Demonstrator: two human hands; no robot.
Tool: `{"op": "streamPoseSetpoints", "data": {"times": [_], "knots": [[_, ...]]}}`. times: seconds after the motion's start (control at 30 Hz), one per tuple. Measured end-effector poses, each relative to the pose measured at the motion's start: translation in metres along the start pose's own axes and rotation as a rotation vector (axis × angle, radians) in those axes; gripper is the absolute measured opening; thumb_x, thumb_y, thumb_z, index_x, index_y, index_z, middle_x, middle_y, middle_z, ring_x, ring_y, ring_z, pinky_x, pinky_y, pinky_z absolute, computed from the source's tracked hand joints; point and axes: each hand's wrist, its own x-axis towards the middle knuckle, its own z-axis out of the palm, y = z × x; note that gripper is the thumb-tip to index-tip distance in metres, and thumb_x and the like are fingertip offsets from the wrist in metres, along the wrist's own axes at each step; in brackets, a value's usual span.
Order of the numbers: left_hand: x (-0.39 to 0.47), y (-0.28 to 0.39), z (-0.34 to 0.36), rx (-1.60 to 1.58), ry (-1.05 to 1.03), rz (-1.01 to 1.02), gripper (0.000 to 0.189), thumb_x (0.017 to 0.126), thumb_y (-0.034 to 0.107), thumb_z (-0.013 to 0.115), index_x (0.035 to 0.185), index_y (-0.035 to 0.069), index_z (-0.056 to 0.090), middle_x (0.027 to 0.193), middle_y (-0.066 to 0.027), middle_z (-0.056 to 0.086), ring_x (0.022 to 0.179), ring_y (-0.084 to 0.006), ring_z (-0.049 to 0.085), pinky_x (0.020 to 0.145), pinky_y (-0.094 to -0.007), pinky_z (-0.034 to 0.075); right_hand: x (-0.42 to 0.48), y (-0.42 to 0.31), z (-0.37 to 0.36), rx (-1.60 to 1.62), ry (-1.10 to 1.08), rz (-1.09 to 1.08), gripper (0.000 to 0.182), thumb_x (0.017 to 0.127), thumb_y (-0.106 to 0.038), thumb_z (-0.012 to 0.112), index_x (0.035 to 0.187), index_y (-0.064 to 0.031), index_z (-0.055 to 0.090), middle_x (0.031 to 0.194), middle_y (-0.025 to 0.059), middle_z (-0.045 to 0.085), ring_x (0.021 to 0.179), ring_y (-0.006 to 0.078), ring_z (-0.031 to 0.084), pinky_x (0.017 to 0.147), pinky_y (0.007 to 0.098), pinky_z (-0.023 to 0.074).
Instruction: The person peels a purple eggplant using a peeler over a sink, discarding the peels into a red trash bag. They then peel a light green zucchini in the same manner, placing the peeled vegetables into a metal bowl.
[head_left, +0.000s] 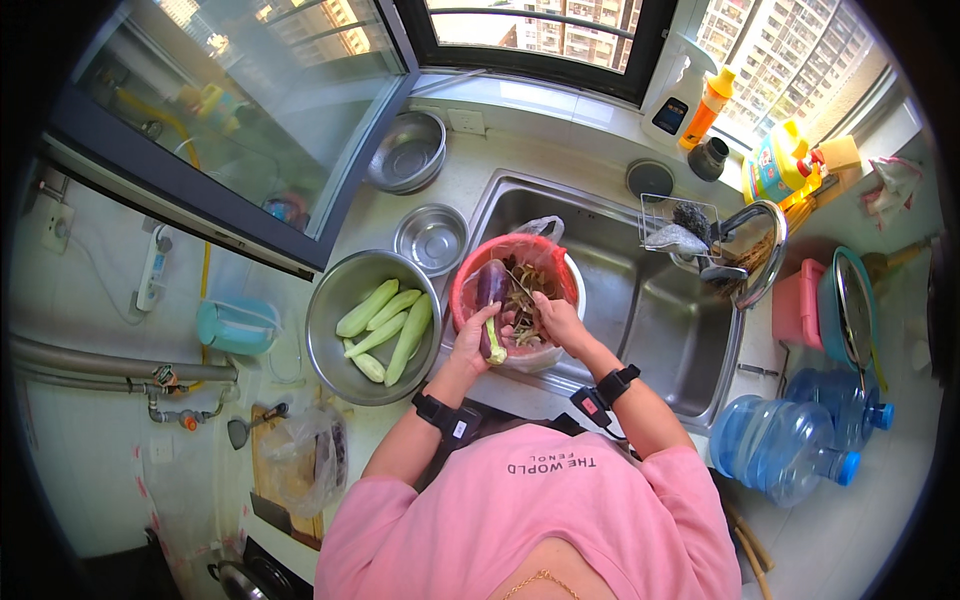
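Note:
My left hand (478, 335) grips a purple eggplant (492, 285) by its stem end, where a strip of pale green flesh shows. In my right hand (559, 321) is a thin metal peeling tool (519, 283), close beside the eggplant; whether it is a knife or a peeler I cannot tell. Both hands are over a bucket lined with a red plastic bag (469, 259), which holds dark and pale peelings (531, 289). To the left, a large steel bowl (319, 319) holds several peeled, pale green eggplants (409, 330).
The bucket overlaps the left side of a steel double sink (690, 345). A small steel bowl (431, 238) and a stacked colander (407, 150) stand behind the large bowl. A faucet (772, 255) and wire rack (679, 225) are right, near blue water jugs (780, 446). An open window sash (367, 157) juts over the counter.

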Motion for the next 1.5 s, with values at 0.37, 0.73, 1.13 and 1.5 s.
{"op": "streamPoseSetpoints", "data": {"times": [0.37,0.73,1.13,1.5], "knots": [[0.016,-0.006,-0.008,0.204,0.002,0.170,0.029,0.079,0.009,0.063,0.107,0.003,0.058,0.081,-0.0038,0.061,0.065,-0.0124,0.058,0.058,-0.0261,0.050,-0.018,-0.021,-0.017,0.758,-0.713,0.592,0.047,0.100,-0.040,0.027,0.068,-0.0096,0.045,0.051,-0.0030,0.039,0.039,0.0064,0.033,0.035,0.0202,0.0282],[0.026,-0.008,-0.009,0.138,0.031,0.140,0.027,0.077,0.005,0.060,0.104,0.005,0.054,0.089,-0.0055,0.060,0.074,-0.0161,0.062,0.067,-0.0330,0.057,-0.024,-0.024,-0.025,0.757,-0.750,0.560,0.045,0.099,-0.038,0.030,0.068,-0.0095,0.045,0.048,-0.0027,0.038,0.038,0.0061,0.033,0.035,0.0192,0.0278],[0.032,-0.005,-0.015,-0.020,0.069,0.013,0.048,0.093,0.049,0.048,0.111,0.004,0.052,0.087,-0.0129,0.064,0.077,-0.0244,0.065,0.074,-0.0431,0.056,-0.035,-0.020,-0.005,-0.424,0.139,-0.196,0.048,0.098,-0.041,0.040,0.081,-0.0046,0.065,0.066,0.0175,0.061,0.065,0.0344,0.062,0.063,0.0448,0.0474],[0.031,-0.005,-0.012,-0.156,-0.007,-0.054,0.046,0.096,0.047,0.038,0.103,0.003,0.051,0.074,-0.0128,0.059,0.063,-0.0255,0.060,0.056,-0.0396,0.053,-0.057,-0.031,0.020,-0.602,0.217,-0.588,0.040,0.097,-0.035,0.042,0.075,-0.0090,0.063,0.066,0.0126,0.063,0.061,0.0335,0.062,0.057,0.0458,0.0491]]}}
